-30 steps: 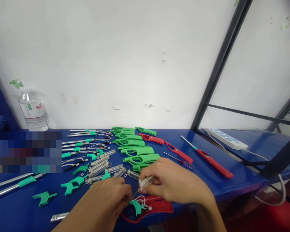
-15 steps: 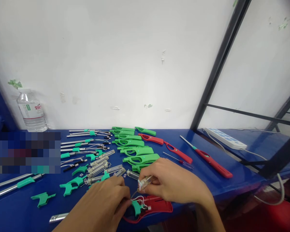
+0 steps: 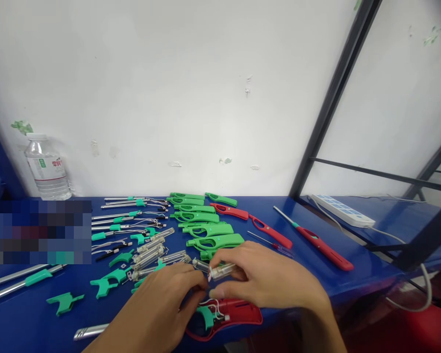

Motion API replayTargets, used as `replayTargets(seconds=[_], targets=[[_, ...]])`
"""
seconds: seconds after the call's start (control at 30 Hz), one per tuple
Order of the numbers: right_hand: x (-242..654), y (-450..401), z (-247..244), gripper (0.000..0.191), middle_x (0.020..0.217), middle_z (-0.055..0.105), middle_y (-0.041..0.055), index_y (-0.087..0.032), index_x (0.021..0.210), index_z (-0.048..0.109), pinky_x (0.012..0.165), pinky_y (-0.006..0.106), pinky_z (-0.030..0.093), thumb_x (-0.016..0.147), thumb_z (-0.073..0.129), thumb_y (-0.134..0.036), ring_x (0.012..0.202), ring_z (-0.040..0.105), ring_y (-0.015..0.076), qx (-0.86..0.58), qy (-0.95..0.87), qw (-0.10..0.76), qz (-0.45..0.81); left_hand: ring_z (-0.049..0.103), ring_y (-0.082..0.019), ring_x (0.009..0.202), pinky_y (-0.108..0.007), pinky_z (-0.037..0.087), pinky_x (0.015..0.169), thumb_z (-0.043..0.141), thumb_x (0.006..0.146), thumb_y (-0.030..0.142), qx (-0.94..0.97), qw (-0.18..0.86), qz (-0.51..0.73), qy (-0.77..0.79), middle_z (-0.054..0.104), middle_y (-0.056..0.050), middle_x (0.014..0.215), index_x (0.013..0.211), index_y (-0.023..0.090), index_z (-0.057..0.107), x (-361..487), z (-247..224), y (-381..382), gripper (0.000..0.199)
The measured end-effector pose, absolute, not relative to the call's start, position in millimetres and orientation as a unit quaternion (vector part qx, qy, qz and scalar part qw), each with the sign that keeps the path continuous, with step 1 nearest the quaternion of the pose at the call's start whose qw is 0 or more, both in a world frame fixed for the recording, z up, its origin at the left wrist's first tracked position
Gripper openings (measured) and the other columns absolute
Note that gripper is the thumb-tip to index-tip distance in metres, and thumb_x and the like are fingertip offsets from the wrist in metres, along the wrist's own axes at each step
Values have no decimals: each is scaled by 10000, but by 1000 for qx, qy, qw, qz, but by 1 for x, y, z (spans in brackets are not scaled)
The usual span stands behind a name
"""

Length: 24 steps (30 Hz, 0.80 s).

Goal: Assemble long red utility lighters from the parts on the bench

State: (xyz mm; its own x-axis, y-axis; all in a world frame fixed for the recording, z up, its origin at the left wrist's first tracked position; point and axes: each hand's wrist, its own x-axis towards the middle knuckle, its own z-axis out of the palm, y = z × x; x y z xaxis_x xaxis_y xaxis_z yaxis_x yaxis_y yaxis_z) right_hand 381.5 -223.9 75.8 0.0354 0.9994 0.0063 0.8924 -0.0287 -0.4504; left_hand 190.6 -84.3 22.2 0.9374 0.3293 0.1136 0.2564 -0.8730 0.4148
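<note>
My right hand (image 3: 268, 277) pinches a clear lighter fuel tank (image 3: 223, 271) between thumb and fingers, its valve end pointing left. Close to that end, the fingertips of my left hand (image 3: 174, 299) are pressed together; what they pinch is too small to make out. Beneath both hands lies an open red lighter shell half (image 3: 244, 313), partly covered by my left hand. Inside it sit a green trigger (image 3: 207, 316) and looped white wires (image 3: 217, 306). A metal lighter tube (image 3: 90, 332) sticks out to the left from under my left forearm.
Several green lighter shells (image 3: 215, 242) lie behind my hands, with more clear tanks (image 3: 149, 257) and green triggers (image 3: 105, 286) to the left. A screwdriver (image 3: 270, 242) and a red lighter (image 3: 321, 247) are on the right. A water bottle (image 3: 47, 169) stands back left.
My left fingertips have moved up and right to the valve end of the fuel tank. The tank in my right hand has turned to lie more level.
</note>
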Motion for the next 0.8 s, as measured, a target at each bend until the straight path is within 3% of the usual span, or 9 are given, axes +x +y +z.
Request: replayTargets(seconds=[0.07, 0.13, 0.2, 0.8], targets=[[385, -229, 76, 234, 885, 776, -14, -304, 1203, 801, 781, 305, 444, 1102, 703, -492, 927, 714, 228, -702, -673, 174, 153, 755, -226, 956, -317, 501, 831, 554, 1056, 203, 961, 208, 87, 157, 820, -21, 1052, 1032, 279, 801, 190, 22, -84, 260], [388, -232, 75, 305, 992, 818, 10, -280, 1133, 808, 851, 325, 468, 1179, 555, -443, 978, 727, 231, -691, -684, 177, 148, 760, -235, 1002, -330, 506, 862, 546, 1057, 203, 960, 213, 85, 162, 823, -24, 1096, 1076, 283, 802, 189, 22, -83, 269], [391, -232, 74, 383, 978, 814, 21, -249, 1039, 807, 853, 330, 468, 1199, 498, -408, 945, 716, 223, -681, -699, 167, 140, 759, -240, 1020, -339, 506, 870, 532, 1062, 208, 959, 215, 83, 164, 822, -24, 1111, 1094, 288, 801, 189, 22, -83, 282], [389, -227, 73, 366, 958, 815, 24, -230, 990, 784, 823, 309, 447, 1190, 518, -383, 897, 698, 206, -672, -712, 150, 137, 782, -260, 1024, -363, 501, 855, 504, 1065, 194, 961, 209, 74, 166, 841, -23, 1089, 1063, 283, 808, 189, 24, -89, 317]])
